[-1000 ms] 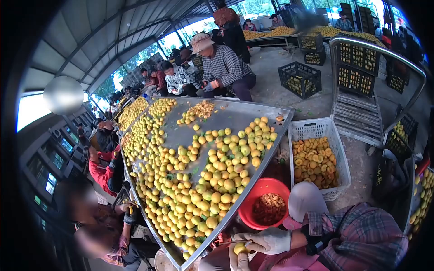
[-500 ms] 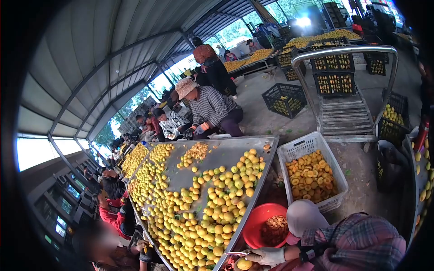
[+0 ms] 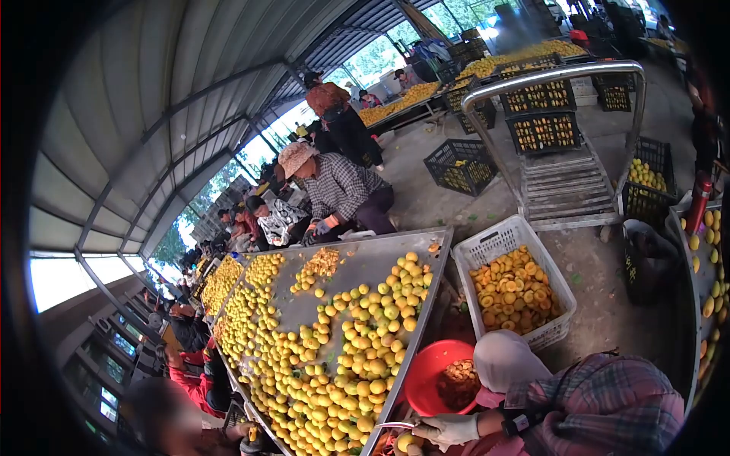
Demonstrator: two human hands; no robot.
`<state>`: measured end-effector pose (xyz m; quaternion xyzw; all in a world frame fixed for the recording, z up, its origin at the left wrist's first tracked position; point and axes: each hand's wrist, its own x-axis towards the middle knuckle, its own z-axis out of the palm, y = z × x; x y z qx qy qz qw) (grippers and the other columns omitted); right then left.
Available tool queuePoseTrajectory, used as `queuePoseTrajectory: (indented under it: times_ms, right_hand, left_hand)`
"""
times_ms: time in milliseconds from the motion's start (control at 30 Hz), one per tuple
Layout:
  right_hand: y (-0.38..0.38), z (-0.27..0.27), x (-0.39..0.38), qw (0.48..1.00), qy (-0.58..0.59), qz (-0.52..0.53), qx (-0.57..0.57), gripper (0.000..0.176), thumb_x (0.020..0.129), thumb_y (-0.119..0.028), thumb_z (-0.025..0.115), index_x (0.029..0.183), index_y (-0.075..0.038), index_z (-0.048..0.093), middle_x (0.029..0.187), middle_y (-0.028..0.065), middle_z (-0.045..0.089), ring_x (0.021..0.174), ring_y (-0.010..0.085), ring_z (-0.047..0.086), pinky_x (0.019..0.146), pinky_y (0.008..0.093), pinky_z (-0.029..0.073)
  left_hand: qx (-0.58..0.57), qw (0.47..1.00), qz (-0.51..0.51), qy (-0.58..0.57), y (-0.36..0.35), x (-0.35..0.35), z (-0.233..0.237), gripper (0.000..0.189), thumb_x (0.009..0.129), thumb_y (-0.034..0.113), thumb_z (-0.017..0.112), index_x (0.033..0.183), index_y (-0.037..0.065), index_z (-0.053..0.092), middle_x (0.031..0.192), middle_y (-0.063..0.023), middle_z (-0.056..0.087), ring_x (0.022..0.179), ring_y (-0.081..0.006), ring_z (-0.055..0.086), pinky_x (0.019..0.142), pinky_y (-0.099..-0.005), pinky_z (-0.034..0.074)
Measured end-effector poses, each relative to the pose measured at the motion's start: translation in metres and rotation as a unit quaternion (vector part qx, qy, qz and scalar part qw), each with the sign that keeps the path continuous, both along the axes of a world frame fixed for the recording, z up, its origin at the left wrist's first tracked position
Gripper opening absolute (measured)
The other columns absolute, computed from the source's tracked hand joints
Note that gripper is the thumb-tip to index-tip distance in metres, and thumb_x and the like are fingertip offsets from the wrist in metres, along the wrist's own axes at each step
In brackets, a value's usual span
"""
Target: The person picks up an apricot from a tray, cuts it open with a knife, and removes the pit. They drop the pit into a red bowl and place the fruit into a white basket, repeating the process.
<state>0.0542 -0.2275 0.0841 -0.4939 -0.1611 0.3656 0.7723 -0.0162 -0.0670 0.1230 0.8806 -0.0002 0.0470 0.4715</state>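
My right hand [image 3: 445, 430], in a pale glove with a dark watch at the wrist, closes on a thin curved metal tool [image 3: 394, 425]. Just below the tool is a yellow apricot [image 3: 408, 441]. My left hand [image 3: 414, 451] is mostly cut off by the bottom edge; only a bit of it shows against that apricot, so its grip is hidden. Beside my right hand stands a red basin [image 3: 426, 372] with cut orange fruit pieces [image 3: 459, 382] in it. Many whole apricots [image 3: 365, 380] lie on the sloping metal table [image 3: 346, 281] to the left.
A white crate [image 3: 498, 239] of halved apricots sits beyond the basin. Behind it are a metal trolley [image 3: 566, 186] and a black crate [image 3: 462, 166]. A co-worker in a checked shirt [image 3: 346, 182] sits at the far table edge; another person [image 3: 163, 414] is at the lower left.
The view has shifted slightly, so the far scene sits further left. My right hand stays near the apricot with the tool. The co-worker's gloved hands at the far edge have moved a little.
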Motion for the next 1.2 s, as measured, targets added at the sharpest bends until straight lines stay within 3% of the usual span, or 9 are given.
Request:
queuePoseTrajectory:
  times_ms: [167,367,400,633,833,867,900,933,1200]
  right_hand:
    - [0.005,-0.004,0.003,0.998,0.033,0.057,-0.025,0.057,0.100,-0.054,0.028,0.068,-0.009,0.042,0.053,-0.0001,0.038,0.034,0.0129,0.036,0.034,0.0282,0.032]
    - [0.014,0.002,0.001,0.977,0.139,0.159,-0.040,0.067,0.097,-0.063,0.021,0.050,-0.016,0.027,0.039,-0.0014,0.026,0.031,0.0138,0.032,0.031,0.0283,0.026]
    - [0.018,0.000,0.002,0.976,0.150,0.147,-0.055,0.068,0.096,-0.065,0.022,0.049,-0.016,0.027,0.039,-0.0006,0.026,0.030,0.0141,0.030,0.030,0.0287,0.025]
    - [0.029,0.015,0.004,0.973,0.120,0.149,-0.128,0.069,0.097,-0.064,0.017,0.049,-0.015,0.029,0.040,0.0016,0.033,0.030,0.0142,0.035,0.031,0.0270,0.033]
    - [0.030,-0.026,0.011,0.994,-0.015,0.074,-0.085,0.048,0.101,-0.044,0.039,0.123,-0.002,0.044,0.063,0.0089,0.057,0.043,0.0230,0.055,0.044,0.0289,0.046]
    - [0.037,-0.025,0.012,0.921,-0.355,-0.047,-0.151,0.046,0.101,-0.033,0.039,0.135,-0.002,0.034,0.077,0.0129,0.060,0.058,0.0251,0.060,0.054,0.0297,0.050]
    - [0.041,-0.023,0.012,0.721,-0.646,-0.161,-0.193,0.050,0.102,-0.023,0.038,0.146,-0.003,0.025,0.092,0.0170,0.064,0.072,0.0272,0.065,0.064,0.0305,0.053]
    - [0.029,-0.013,0.003,0.851,-0.471,-0.041,-0.228,0.056,0.099,-0.017,0.044,0.148,-0.003,0.020,0.114,0.0213,0.060,0.095,0.0320,0.064,0.077,0.0342,0.051]
    - [0.028,-0.002,0.001,0.858,-0.397,0.023,-0.325,0.055,0.100,-0.029,0.041,0.146,-0.004,0.025,0.110,0.0220,0.060,0.093,0.0340,0.064,0.078,0.0374,0.050]
  left_hand:
    - [0.074,0.997,0.032,-0.016,-0.001,-0.006,0.007,0.041,0.092,0.014,0.056,0.130,0.000,0.047,0.113,-0.0110,0.059,0.101,-0.0208,0.058,0.085,-0.0332,0.048]
    - [-0.361,0.925,0.089,-0.074,0.034,0.012,-0.116,0.030,0.094,0.013,0.055,0.120,-0.002,0.052,0.102,-0.0065,0.061,0.086,-0.0180,0.059,0.074,-0.0309,0.050]
    - [-0.381,0.920,-0.096,0.003,0.044,0.011,-0.103,0.058,0.096,0.043,0.051,0.129,-0.003,0.038,0.108,-0.0072,0.054,0.094,-0.0137,0.052,0.084,-0.0265,0.042]
    - [-0.610,0.789,-0.069,0.025,0.043,0.011,-0.076,0.069,0.088,0.047,0.064,0.136,0.005,0.038,0.107,-0.0049,0.054,0.091,-0.0143,0.054,0.081,-0.0263,0.046]
    - [-0.659,0.751,-0.045,0.009,0.048,0.013,-0.084,0.062,0.086,0.047,0.067,0.120,0.000,0.046,0.099,-0.0092,0.058,0.086,-0.0159,0.057,0.081,-0.0297,0.048]
    - [-0.644,0.763,-0.053,0.009,0.049,0.013,-0.084,0.064,0.085,0.048,0.067,0.120,-0.001,0.046,0.098,-0.0087,0.057,0.086,-0.0158,0.057,0.081,-0.0294,0.048]
    - [-0.629,0.775,-0.061,0.009,0.050,0.013,-0.083,0.066,0.084,0.050,0.067,0.119,-0.001,0.046,0.098,-0.0081,0.057,0.086,-0.0158,0.057,0.081,-0.0291,0.047]
    - [-0.630,0.774,-0.059,0.008,0.050,0.013,-0.081,0.066,0.084,0.050,0.067,0.119,-0.001,0.046,0.098,-0.0081,0.057,0.086,-0.0158,0.057,0.081,-0.0291,0.047]
    - [-0.528,0.848,-0.044,0.005,0.049,0.016,-0.074,0.074,0.086,0.052,0.063,0.130,-0.004,0.041,0.100,-0.0061,0.055,0.087,-0.0146,0.054,0.081,-0.0272,0.044]
